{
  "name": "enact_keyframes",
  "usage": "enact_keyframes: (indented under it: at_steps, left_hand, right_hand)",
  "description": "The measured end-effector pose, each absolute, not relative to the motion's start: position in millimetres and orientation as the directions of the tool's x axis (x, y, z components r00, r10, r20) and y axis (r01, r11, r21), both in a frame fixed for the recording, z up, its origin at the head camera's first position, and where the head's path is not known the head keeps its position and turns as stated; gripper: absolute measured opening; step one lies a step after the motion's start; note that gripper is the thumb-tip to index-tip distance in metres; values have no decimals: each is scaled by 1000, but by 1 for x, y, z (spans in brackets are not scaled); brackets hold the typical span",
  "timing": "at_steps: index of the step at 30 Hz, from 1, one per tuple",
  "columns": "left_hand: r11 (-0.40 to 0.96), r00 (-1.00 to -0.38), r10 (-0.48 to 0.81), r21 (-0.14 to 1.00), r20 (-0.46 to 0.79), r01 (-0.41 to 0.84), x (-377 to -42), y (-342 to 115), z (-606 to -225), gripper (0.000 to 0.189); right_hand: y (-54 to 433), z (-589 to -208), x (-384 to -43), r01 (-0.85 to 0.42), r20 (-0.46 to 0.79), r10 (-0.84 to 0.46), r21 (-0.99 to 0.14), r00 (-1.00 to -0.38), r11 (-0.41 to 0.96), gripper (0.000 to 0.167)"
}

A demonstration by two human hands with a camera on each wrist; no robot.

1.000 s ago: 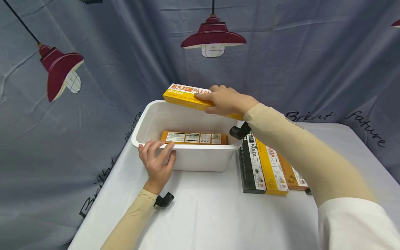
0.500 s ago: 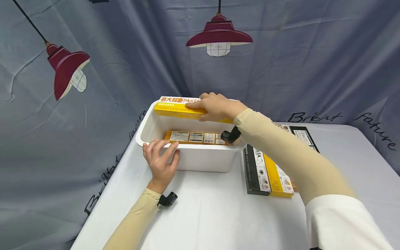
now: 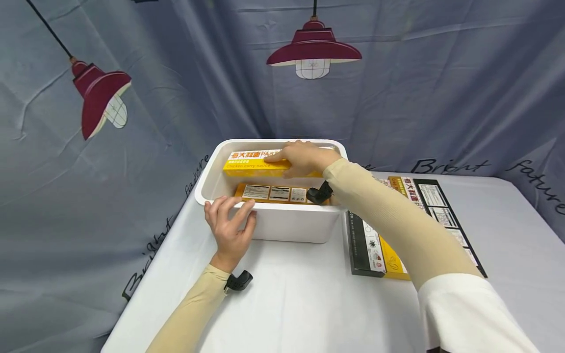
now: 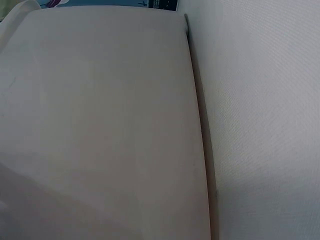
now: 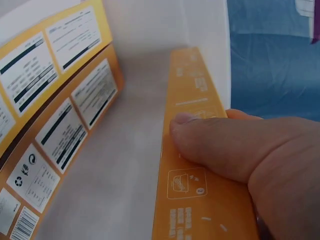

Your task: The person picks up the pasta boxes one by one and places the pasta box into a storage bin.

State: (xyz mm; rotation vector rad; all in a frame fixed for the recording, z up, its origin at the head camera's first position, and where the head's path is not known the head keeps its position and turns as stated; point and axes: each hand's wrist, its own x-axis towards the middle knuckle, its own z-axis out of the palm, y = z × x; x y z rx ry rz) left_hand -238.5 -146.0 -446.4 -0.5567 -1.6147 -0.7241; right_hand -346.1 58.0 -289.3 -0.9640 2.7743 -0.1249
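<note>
We see a snug beige left sleeve, wrinkled towards the wrist, and a matching right sleeve — finely ribbed, running up under a loose white shirt with a small dark patch. At the wrists we find a stubby black left camera and right camera — both smooth and rounded. The left hand and right hand are bare.

A yellow pasta box is held lengthwise inside a white bin.
</note>
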Motion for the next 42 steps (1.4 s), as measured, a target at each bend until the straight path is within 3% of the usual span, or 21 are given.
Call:
enact_keyframes:
  at_steps: [10, 27, 42]
  left_hand:
    - [700, -180, -24, 145, 983, 699, -238, -147, -447, 18]
    - [703, -175, -27, 143, 984, 696, -240, -149, -448, 18]
    - [707, -187, -23, 149, 982, 691, -239, -149, -448, 17]
  right_hand:
    - [55, -314, -355, -606, -202, -617, -122, -761, 786, 68]
    - [50, -320, -360, -551, -282, -571, -154, -771, 820, 70]
    - [50, -325, -361, -534, -257, -564, -182, -784, 825, 72]
